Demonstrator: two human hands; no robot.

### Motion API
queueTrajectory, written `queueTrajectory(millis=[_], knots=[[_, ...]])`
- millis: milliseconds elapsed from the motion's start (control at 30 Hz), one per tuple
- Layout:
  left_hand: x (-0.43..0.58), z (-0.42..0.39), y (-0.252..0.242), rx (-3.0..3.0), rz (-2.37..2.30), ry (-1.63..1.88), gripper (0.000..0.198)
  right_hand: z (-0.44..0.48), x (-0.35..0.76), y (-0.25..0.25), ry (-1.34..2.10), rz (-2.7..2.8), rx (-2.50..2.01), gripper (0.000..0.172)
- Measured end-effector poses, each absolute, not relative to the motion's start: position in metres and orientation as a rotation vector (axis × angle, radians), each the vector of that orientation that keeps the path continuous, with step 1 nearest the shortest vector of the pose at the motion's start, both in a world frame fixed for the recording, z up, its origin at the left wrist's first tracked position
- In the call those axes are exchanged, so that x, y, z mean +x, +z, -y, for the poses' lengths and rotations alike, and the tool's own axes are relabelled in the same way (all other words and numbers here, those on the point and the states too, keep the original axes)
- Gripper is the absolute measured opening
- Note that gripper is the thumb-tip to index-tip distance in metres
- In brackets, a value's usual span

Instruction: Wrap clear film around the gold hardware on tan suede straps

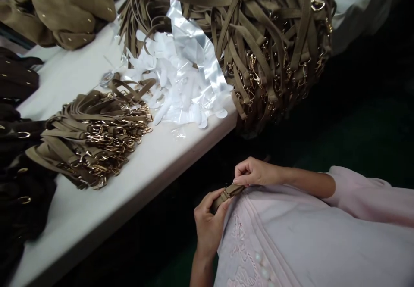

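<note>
Handling strap (pixel 225 195): apparently being adjusted
Left hand (pixel 208 218): strap is pinched
Right hand (pixel 255 171): strap end is pinched
Strap next: steady grip likely needed

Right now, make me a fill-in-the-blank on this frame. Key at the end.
1. The left hand and right hand hold the same strap; the one lower in the picture is the ____ hand.
2. The metal fittings on the small strap bundle are ____ in color.
3. The loose flat pieces beside that bundle are ____ in color.
4. In the picture, the large strap heap lies to the ____ of those pieces.

Missing words: left; gold; white; right.
</note>
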State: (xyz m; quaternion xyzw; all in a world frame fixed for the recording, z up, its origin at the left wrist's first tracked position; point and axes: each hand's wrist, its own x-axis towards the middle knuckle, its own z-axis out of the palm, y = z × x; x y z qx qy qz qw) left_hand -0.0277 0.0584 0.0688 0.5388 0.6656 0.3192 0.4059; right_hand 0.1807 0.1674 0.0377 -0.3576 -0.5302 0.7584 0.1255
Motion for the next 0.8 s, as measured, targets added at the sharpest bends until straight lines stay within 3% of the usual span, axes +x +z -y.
queueTrajectory(millis=[300, 800], knots=[[-0.03, -0.06, 0.069, 1.383, -1.675, 0.801, 0.02, -0.167, 0.177, 0.037, 2.308, 1.376, -1.017, 0.043], [-0.027, -0.059, 0.074, 1.629, -1.542, 0.751, 0.023, -0.159, 0.173, 0.034, 2.284, 1.577, -0.97, 0.038]])
